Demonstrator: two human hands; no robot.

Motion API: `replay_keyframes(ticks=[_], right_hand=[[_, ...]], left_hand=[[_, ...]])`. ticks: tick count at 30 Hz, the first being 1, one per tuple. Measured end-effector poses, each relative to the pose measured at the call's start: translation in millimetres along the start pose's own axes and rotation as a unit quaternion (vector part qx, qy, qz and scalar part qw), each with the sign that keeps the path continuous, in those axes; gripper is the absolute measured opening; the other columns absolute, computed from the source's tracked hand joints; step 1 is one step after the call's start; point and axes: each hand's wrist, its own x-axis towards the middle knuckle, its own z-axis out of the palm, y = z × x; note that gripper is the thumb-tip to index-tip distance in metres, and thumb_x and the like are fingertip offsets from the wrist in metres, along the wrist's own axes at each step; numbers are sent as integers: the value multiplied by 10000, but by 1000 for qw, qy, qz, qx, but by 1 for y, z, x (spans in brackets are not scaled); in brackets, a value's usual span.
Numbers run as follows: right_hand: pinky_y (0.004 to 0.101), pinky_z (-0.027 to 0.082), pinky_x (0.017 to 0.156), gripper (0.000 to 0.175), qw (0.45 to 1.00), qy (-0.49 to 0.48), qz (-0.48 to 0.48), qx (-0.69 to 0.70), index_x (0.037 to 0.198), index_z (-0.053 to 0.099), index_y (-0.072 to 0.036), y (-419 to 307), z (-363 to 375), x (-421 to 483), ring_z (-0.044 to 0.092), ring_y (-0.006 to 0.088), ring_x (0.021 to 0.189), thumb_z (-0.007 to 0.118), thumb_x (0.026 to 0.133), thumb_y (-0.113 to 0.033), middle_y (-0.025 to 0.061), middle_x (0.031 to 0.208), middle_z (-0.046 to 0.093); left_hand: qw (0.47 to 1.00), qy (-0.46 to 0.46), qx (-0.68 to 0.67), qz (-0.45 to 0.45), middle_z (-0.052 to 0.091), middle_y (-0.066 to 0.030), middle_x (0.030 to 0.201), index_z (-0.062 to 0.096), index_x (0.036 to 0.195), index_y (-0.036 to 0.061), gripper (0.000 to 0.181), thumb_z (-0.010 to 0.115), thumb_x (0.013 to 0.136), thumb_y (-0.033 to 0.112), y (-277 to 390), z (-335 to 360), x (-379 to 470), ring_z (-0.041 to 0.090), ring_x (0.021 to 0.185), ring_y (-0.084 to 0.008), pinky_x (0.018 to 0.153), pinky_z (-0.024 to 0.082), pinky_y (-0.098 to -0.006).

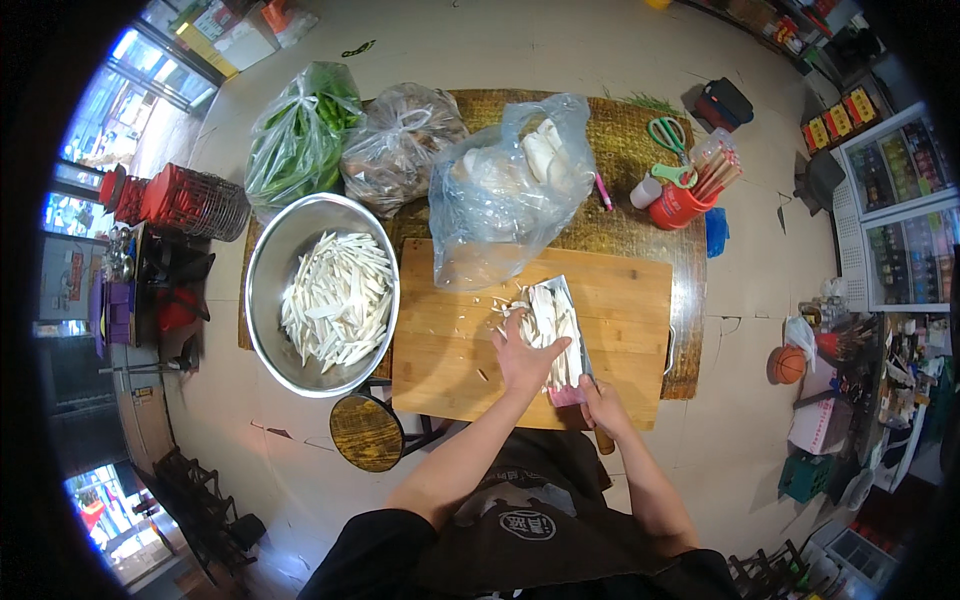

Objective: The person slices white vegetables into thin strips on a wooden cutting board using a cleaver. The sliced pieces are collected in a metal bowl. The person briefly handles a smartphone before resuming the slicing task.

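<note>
On a wooden cutting board lie strips of a white food, perhaps mushroom, heaped over the blade of a cleaver. My left hand spreads its fingers over the heap and touches it. My right hand grips the cleaver near the handle, which points towards me. White crumbs are scattered left of the heap. Left of the board stands a metal bowl holding many cut white strips. An open clear bag with larger white pieces overlaps the board's far edge.
Tied bags of green peppers and brownish food stand at the table's far left. At the right are green-handled scissors, a red container with chopsticks, and a pink marker. A round stool stands below the bowl.
</note>
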Motion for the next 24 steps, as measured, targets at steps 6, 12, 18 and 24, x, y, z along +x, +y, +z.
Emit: replay_keyframes(ticks=[6, 12, 18, 24], right_hand=[[301, 402, 392, 490, 1000, -10, 8, -23, 905, 587, 3, -27, 14, -12, 492, 142, 395, 473, 1015, -461, 48, 515, 513], [303, 427, 412, 511, 993, -72, -13, -96, 888, 602, 28, -81, 79, -33, 522, 144, 411, 460, 1021, -444, 52, 521, 521], [368, 467, 505, 494, 970, -159, -98, -158, 915, 599, 38, -174, 180, -16, 580, 217, 498, 453, 1020, -422, 104, 588, 560], [531, 472, 791, 380, 894, -41, -296, -333, 1024, 603, 19, -232, 260, 27, 610, 470, 884, 441, 1008, -323, 277, 891, 651]], left_hand=[[997, 26, -74, -15, 404, -246, 1318, 418, 1376, 84, 966, 917, 600, 374, 4, -36, -9, 420, 1245, -373, 1061, 374, -441], [989, 128, -72, 6, 412, -231, 1249, 456, 1374, 91, 939, 927, 597, 327, -2, -125, -15, 488, 1167, -363, 1006, 420, -450], [977, 181, -112, -16, 434, -227, 1349, 404, 1395, 3, 955, 918, 642, 288, -16, -250, 33, 492, 1216, -325, 1030, 429, -429], [956, 195, -200, -87, 362, -207, 1501, 221, 1535, 68, 904, 762, 824, 207, -64, -332, 98, 437, 1322, -315, 1043, 414, -416]])
